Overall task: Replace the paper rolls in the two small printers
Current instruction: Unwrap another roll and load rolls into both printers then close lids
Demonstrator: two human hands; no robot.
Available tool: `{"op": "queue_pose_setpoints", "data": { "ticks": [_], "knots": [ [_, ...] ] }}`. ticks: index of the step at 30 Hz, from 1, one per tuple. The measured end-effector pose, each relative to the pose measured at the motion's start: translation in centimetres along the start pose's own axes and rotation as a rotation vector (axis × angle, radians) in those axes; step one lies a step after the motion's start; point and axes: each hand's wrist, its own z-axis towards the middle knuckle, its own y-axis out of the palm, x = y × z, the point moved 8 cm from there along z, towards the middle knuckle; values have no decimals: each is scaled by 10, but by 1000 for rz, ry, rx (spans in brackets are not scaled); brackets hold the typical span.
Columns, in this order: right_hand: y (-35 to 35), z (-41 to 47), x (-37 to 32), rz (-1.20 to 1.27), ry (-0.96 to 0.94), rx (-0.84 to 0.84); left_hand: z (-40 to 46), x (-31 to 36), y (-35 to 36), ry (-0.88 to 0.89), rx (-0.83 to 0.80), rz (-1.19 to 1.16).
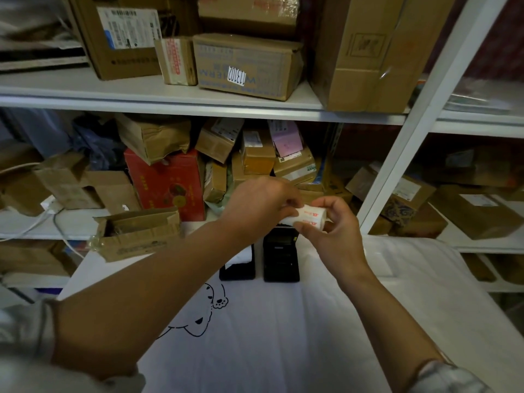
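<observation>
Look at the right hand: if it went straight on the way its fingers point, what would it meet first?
Probably the left hand. The right hand points leftward across the paper roll both hold, though depth is unclear.

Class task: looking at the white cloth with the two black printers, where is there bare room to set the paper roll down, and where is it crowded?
Bare cloth lies in front of the two printers, beside the dog drawing, and to their right. Crowded: the open box to their left, and the shelf behind, packed with parcels. Both hands hold the roll above the printers.
</observation>
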Motion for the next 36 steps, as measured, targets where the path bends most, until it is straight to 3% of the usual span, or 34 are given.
{"op": "queue_pose_setpoints", "data": {
  "ticks": [3, 8, 14, 23, 36],
  "knots": [
    [3, -3, -1, -46, -20, -31, 5, -8, 9, -54, -139, -35],
    [6, -6, -6, -119, -72, -107, 4, -16, 13, -141, -249, -316],
    [6, -6, -2, -131, -46, -134, -4, -15, 16, -172, -202, -383],
    [-2, -3, -2, -16, -20, -92, -11, -2, 1, -29, 44, -200],
    [1, -5, 1, -138, -47, -96, -3, -10, 15, -137, -100, -389]
  ]
}}
